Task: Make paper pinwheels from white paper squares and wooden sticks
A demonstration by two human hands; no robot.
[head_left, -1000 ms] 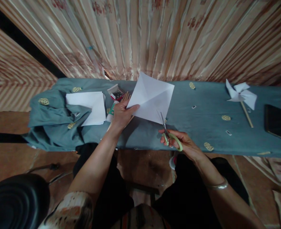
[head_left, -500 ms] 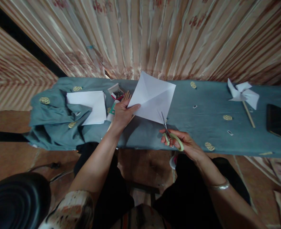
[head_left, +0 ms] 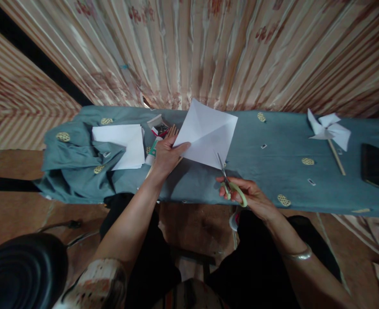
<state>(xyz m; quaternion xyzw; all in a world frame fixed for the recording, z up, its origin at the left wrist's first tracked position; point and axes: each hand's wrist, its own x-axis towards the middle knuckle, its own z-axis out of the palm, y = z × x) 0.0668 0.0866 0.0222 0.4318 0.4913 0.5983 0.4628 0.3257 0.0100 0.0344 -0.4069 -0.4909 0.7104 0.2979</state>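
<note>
Above blue-clothed worktop (head_left: pixel 273 146): left hand (head_left: pixel 166 155) pinches creased white paper square (head_left: pixel 207 134) by its left corner, lifted taut for cutting. Right hand (head_left: pixel 250 195), grip closed through green scissors (head_left: pixel 230 182), blades entering paper's lower corner along crease.

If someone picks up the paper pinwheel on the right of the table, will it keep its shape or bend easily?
The paper pinwheel is folded from thin white sheet, so its blades would probably bend or crease under a firm pinch. It looks very light for its size. Its thin wooden stick seems the stiffer part, likely the safer place to grip. Lying flat on the blue cloth, it probably will not roll.
</note>
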